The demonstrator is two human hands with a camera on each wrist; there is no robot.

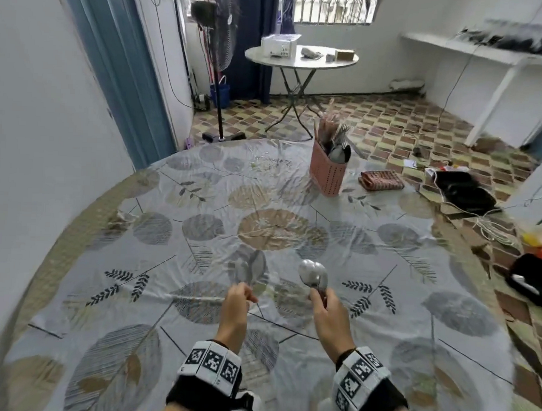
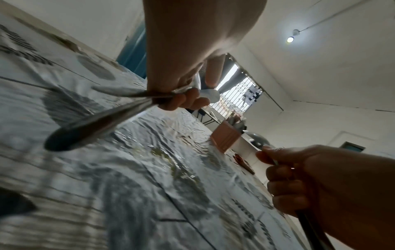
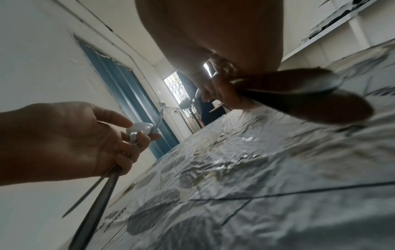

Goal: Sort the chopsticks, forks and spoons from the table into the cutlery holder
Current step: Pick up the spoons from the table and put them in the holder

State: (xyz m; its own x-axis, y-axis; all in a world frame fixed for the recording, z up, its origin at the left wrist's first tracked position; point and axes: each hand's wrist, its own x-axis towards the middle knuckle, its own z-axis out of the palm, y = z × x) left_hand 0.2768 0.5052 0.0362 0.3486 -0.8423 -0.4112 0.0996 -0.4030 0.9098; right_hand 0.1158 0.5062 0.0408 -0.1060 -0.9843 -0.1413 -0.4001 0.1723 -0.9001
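Both hands hover over the near middle of the table. My left hand grips two metal spoons, whose bowls are motion-blurred in the head view. The left wrist view shows their handles sticking out below the fist. My right hand grips two more spoons, bowls pointing up and away. In the right wrist view their handles cross under the palm. The pink perforated cutlery holder stands at the far right of the table, with chopsticks, forks and spoons in it.
The round table wears a glossy leaf-print cover. A folded patterned cloth lies right of the holder. A wall and blue door stand close on the left. Bags and cables litter the floor on the right.
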